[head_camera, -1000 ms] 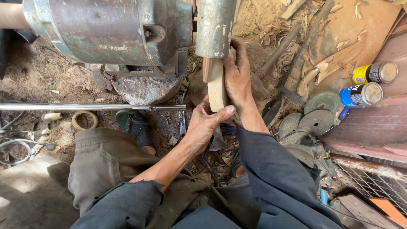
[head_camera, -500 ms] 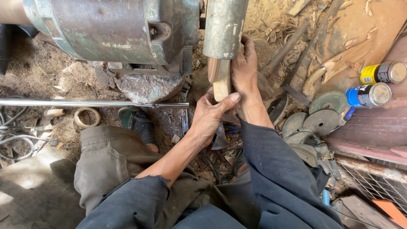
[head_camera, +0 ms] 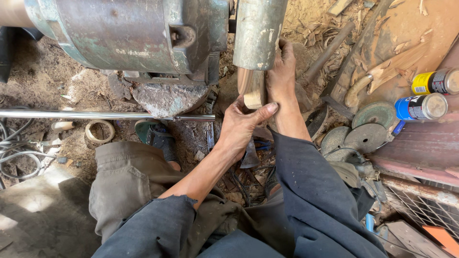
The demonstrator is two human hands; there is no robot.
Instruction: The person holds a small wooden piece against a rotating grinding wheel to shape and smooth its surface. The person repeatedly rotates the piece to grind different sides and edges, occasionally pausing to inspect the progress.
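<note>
Nearest the camera, the person's dark sleeves and grey-green trousers (head_camera: 126, 184) fill the lower frame. Beyond them the left hand (head_camera: 241, 126) has its grip pinching the lower end of a pale wooden block (head_camera: 252, 88), thumb laid across the block's near face. The right hand (head_camera: 282, 71) lies flat along the block's right side, fingers pressed together and reaching up to the metal cylinder (head_camera: 258, 31) that hangs over the block's top.

Compared with a second ago, both hands and the block keep the same hold; the left thumb has slid slightly further across the wood, and the view has shifted a little. The block thus stays held against the cylinder, with no release begun.

Farther left, a bright steel rod (head_camera: 95, 114) runs across the dirt floor beneath a green-grey motor housing (head_camera: 134, 36). A wooden ring (head_camera: 99, 131) lies just below the rod. To the right, round metal discs (head_camera: 366, 136) rest near two spray cans (head_camera: 428, 95), amid wood shavings.
</note>
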